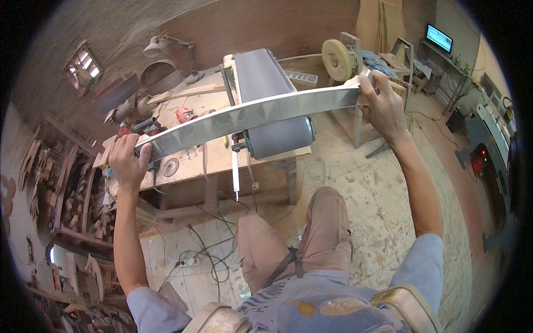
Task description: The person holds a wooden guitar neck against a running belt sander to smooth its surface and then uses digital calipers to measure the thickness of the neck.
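Note:
A long, narrow strip (255, 114) with a pale upper edge and a patchy grey broad face stretches across the view; its exact kind does not show. My left hand (129, 158) is closed round its left end, fingers over the top edge. At the other end my right hand (383, 105) grips it, held farther from my body. The strip passes in front of a belt sander with a grey belt (261, 72) and a front roller (280, 139), covering part of the machine. Whether strip and sander touch, I cannot tell.
The workbench (194, 91) carries a red power tool (186, 114), a grinding disc (170, 167) and a desk lamp (152, 47). A round buffing wheel (337, 60) stands right of the sander. Cables (214, 258) lie on the tiled floor. Shelves of offcuts (78, 194) line the left.

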Demonstrator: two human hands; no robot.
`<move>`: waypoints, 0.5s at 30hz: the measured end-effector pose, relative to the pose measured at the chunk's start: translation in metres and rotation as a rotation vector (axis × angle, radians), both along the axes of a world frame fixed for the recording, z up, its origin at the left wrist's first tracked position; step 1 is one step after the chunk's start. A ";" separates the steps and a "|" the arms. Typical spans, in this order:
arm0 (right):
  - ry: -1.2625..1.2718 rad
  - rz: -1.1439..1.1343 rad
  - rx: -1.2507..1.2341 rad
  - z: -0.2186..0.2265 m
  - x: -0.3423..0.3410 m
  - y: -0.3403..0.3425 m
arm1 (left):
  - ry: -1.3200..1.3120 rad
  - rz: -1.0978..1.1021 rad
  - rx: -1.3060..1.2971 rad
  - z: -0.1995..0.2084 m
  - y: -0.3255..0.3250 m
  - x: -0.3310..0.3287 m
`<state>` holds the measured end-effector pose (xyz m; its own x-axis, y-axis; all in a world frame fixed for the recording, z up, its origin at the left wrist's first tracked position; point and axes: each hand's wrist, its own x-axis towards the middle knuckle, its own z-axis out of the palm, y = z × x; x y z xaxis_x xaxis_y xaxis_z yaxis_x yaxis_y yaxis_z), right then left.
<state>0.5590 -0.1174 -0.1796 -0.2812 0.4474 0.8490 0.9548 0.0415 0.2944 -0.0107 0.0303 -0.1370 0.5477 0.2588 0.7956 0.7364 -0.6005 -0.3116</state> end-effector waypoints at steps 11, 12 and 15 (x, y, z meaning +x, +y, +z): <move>0.190 -0.059 -0.983 0.144 -0.050 -0.031 | -0.051 0.182 -1.586 0.041 -0.027 -0.038; 0.172 -0.113 -1.018 0.159 -0.057 -0.027 | -0.058 0.101 -1.695 0.044 -0.027 -0.043; 0.188 -0.237 -1.129 0.195 -0.074 -0.022 | -0.152 0.005 -1.810 0.052 -0.034 -0.060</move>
